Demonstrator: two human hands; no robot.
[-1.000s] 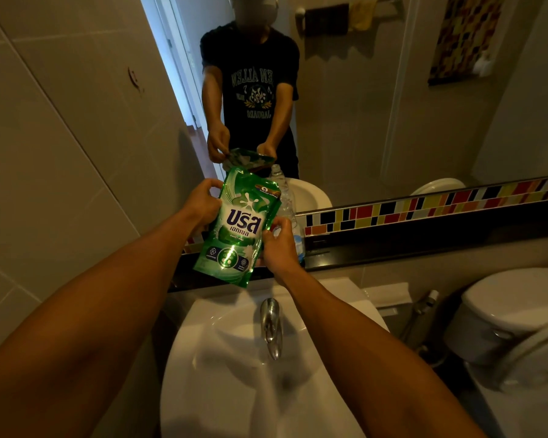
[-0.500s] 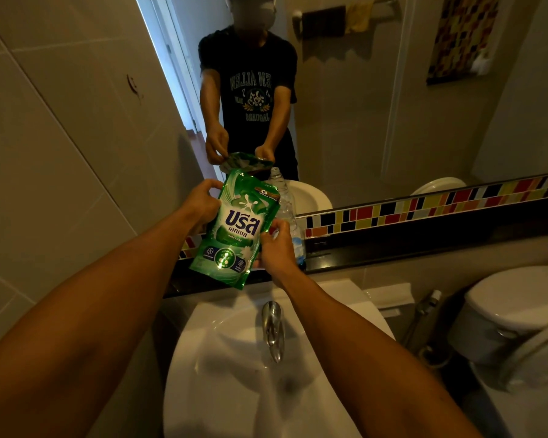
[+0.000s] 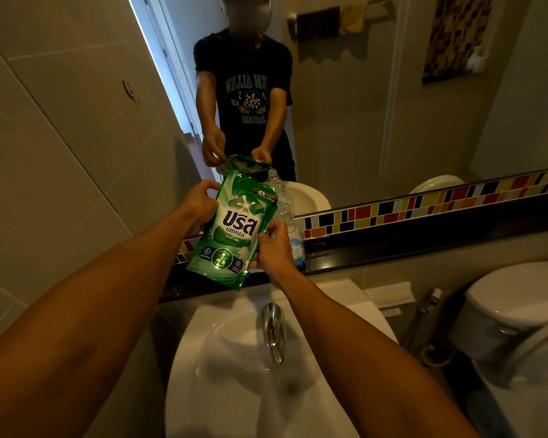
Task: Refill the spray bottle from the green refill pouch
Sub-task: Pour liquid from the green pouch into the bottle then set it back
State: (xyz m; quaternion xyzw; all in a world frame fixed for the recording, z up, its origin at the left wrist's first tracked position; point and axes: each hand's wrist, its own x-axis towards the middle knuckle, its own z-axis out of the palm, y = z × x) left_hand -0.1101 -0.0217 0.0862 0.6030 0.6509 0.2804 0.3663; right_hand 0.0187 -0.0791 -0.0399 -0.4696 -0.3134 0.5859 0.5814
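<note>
Left hand (image 3: 200, 202) and right hand (image 3: 271, 248) gripping green refill pouch (image 3: 234, 229) edges — above sink (image 3: 234, 390), spray bottle (image 3: 285, 216) behind

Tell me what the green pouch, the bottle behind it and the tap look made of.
Green pouch: flexible glossy plastic film, judging by its creases and glare. Bottle: clear plastic, probably; the tiles show through it. Tap: polished metal, likely chromed, with mirror-like highlights.

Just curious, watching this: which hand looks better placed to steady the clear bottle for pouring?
Probably the right hand. It grips the green pouch at its right edge, directly in front of the bottle on the ledge. The left hand holds the pouch's far side.
</note>
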